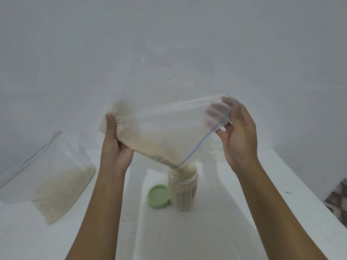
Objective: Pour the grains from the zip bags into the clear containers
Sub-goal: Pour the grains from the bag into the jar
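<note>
Two hands tip a bag (pixel 169 126) of grains (pixel 148 145) into a jar (pixel 183 190) on a white table (pixel 244 184).

Table: white, dusted with stray specks near the jar; plain grey-white wall (pixel 169 44) behind; strip of patterned floor (pixel 338 201) at the right edge. Jar: clear, upright, mid-table, filled with pale grains almost to the rim. Green lid (pixel 159 196) just left of it, touching its base, leaning slightly. Bag: held tilted above the jar, blue zip edge down to the right, lowest open corner at the jar's mouth, grains banked along the lower side. Left hand (pixel 114 147) grips the raised bottom corner, fingers curled round the grain-packed plastic. Right hand (pixel 238 136) pinches the top of the zip edge, thumb in front, fingers visible through the plastic. Second bag (pixel 56 184) lies far left on the table, part full of the same grains.
</note>
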Available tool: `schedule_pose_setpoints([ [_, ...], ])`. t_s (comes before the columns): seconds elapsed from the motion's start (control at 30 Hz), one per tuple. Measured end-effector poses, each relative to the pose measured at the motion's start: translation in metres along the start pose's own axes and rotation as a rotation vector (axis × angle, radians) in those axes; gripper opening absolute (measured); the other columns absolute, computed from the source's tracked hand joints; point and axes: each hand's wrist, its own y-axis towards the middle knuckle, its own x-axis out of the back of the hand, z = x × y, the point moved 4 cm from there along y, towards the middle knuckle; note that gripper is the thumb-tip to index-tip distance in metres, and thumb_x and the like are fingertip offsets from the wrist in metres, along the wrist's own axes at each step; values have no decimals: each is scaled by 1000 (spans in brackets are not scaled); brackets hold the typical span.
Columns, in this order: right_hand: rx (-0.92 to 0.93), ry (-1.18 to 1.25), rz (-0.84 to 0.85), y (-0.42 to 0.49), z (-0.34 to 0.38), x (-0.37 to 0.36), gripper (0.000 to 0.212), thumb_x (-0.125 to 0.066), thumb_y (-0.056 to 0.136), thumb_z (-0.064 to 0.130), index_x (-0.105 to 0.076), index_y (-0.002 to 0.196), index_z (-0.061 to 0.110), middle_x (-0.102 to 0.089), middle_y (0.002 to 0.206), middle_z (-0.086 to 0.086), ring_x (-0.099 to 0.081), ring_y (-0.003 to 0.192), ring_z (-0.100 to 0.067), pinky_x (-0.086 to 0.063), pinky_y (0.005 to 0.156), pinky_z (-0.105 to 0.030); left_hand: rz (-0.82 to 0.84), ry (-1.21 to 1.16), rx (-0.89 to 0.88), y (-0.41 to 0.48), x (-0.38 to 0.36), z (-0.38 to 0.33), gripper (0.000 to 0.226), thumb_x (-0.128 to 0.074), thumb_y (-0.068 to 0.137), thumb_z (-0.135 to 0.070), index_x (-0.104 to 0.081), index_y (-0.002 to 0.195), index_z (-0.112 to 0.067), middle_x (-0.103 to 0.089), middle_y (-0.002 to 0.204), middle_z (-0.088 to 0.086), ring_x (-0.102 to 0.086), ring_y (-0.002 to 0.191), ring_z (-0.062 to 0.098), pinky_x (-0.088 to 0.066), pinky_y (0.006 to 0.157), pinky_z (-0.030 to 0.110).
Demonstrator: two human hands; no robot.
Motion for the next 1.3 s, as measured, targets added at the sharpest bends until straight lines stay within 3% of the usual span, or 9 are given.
schedule_pose_setpoints([
  [0.33,18,-10,20,-1,4,-4,32,-37,111,27,-66,116,15,-73,114,-8,-70,111,-31,-57,92,-48,31,-25,-13,-1,0,-3,34,-61,90,-43,-79,110,-22,-72,126,-3,-64,125,15,-49,106,36],
  [0.63,-26,-14,1,-3,-8,4,30,-39,110,26,-67,113,16,-73,112,-7,-72,106,-26,-57,90,-47,-8,7,8,-2,8,4,32,-62,88,-44,-80,106,-24,-74,117,-4,-68,113,13,-55,97,33],
  [0.87,-6,-17,10,2,0,0,30,-39,110,27,-67,114,15,-73,113,-8,-71,108,-28,-56,95,-52,8,7,5,2,3,1,41,-61,89,-45,-69,122,-23,-72,122,-4,-66,117,15,-53,102,35],
  [0.97,12,-22,28,4,6,-5,31,-38,110,27,-66,115,15,-72,113,-9,-72,106,-26,-56,94,-50,-5,8,-7,2,-1,-2,40,-63,88,-45,-71,121,-23,-72,125,-3,-64,124,16,-49,108,37],
  [1.3,49,-54,74,11,15,-19,29,-39,110,24,-66,116,15,-69,126,-13,-72,107,-24,-57,96,-49,-30,-21,-29,3,4,-5,46,-59,91,-45,-65,130,-22,-70,129,-3,-63,126,17,-53,104,37],
])
